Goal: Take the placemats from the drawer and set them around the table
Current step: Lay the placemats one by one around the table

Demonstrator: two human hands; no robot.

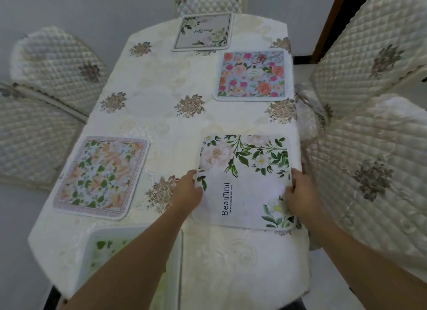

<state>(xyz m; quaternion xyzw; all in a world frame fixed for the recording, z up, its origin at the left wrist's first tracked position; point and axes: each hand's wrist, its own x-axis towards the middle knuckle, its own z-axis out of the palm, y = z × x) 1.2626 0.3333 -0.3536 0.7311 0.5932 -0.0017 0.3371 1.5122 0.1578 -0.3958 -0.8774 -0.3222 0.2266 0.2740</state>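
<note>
Hands frame the near-right mat (245, 182) from both sides: the left hand (188, 190) presses its fingers on the mat's left edge, and the right hand (298, 194) curls its fingers over the right edge, thumb underneath as far as can be told. Both appear to pinch the mat's borders lightly, not lift it; the mat lies flat on the table (161, 115), its printed word running sideways. Holding opposite edges like this probably lets the person square the mat to the table's side in front of the near-right chair (369, 182).

Three other mats already lie in place: a pink-bordered floral mat (99, 178) on the near left, a rose mat (253, 75) on the far right, and a pale mat (203, 31) at the far end before the end chair (208, 0). Each sits just inside the table's edge, facing a seat. The far-left place, before the left chair (57, 62), has no mat yet.

An open drawer (129, 252) at the near end shows green-patterned fabric inside, likely another mat. Quilted chairs crowd both sides; the near-right chair stands close beside the right hand and could hamper its wrist. The embroidered cloth may let mats slide.
</note>
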